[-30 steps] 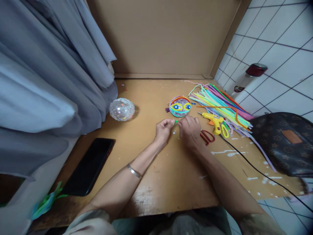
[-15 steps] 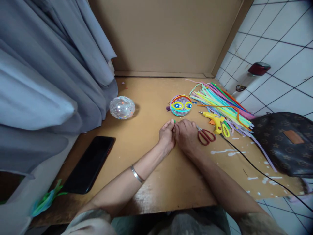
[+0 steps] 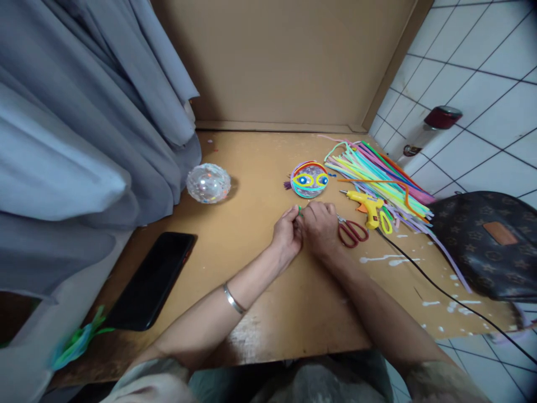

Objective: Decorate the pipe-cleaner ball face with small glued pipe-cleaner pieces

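Observation:
Near the middle of the table, my left hand [image 3: 287, 234] pinches a small green piece of pipe cleaner [image 3: 300, 210], of which only a tip shows between the fingertips. My right hand [image 3: 322, 228] is closed against it from the other side, its fingers bent over and mostly hidden. Just beyond the hands sits a decorated ball [image 3: 309, 190] with yellow-rimmed blue eyes, coloured strips and a purple tuft. Red-handled scissors [image 3: 353, 232] lie right beside my right hand. A yellow glue gun [image 3: 368, 208] rests on its side farther right.
Many coloured pipe cleaners [image 3: 377, 173] are heaped at the back right. A clear ball [image 3: 208, 183] stands back left, with a black phone [image 3: 153, 282] nearer me. A brown patterned bag [image 3: 489, 246] occupies the right edge, and the glue gun's black cord [image 3: 423, 275] crosses there. A grey curtain [image 3: 96, 112] hangs left.
The hands have shifted very slightly apart, showing a little more of the green piece. Otherwise the view has only moved a touch.

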A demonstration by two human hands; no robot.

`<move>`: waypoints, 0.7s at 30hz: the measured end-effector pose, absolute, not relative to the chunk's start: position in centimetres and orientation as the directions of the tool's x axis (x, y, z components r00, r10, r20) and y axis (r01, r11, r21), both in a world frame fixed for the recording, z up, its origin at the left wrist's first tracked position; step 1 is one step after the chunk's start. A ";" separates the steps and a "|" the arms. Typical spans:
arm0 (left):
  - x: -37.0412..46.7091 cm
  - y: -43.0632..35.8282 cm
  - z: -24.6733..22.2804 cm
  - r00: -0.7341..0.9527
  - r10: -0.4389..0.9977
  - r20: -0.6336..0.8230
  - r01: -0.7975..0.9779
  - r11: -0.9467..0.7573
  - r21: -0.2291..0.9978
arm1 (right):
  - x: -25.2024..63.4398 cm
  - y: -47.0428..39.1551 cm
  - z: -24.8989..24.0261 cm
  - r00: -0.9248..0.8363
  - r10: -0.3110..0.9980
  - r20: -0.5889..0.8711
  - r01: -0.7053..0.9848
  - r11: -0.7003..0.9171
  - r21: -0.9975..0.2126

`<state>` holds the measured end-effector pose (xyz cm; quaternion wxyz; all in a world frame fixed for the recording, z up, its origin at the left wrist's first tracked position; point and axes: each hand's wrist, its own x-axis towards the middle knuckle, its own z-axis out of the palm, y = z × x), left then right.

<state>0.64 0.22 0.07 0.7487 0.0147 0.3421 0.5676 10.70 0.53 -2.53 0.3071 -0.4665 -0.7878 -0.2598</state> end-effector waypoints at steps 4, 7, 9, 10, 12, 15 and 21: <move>0.7 0.3 0.6 0.085 0.852 -0.516 -0.839 0.341 0.425 | 11.1 0.8 -2.2 -0.380 0.497 0.780 0.880 0.455 0.138; 0.8 0.3 0.9 0.054 0.839 -0.542 -0.848 0.325 0.418 | 11.2 0.8 -2.1 -0.369 0.487 0.792 0.877 0.464 0.123; 0.8 0.4 0.9 0.036 0.841 -0.540 -0.850 0.310 0.425 | 11.2 0.9 -2.1 -0.347 0.523 0.778 0.882 0.464 0.082; 0.9 0.4 0.8 0.032 0.847 -0.530 -0.849 0.303 0.432 | 11.2 0.9 -2.1 -0.338 0.546 0.767 0.885 0.462 0.060; 0.9 0.4 0.3 0.023 0.864 -0.502 -0.844 0.286 0.454 | 11.3 1.0 -2.1 -0.325 0.582 0.745 0.888 0.459 0.028; 0.8 0.5 -0.3 -0.001 0.886 -0.464 -0.824 0.262 0.502 | 11.5 1.2 -2.2 -0.323 0.593 0.738 0.884 0.467 0.012; 0.0 1.0 -0.8 0.024 0.930 -0.366 -0.725 0.268 0.634 | 12.0 1.8 -2.2 -0.309 0.592 0.745 0.866 0.500 -0.037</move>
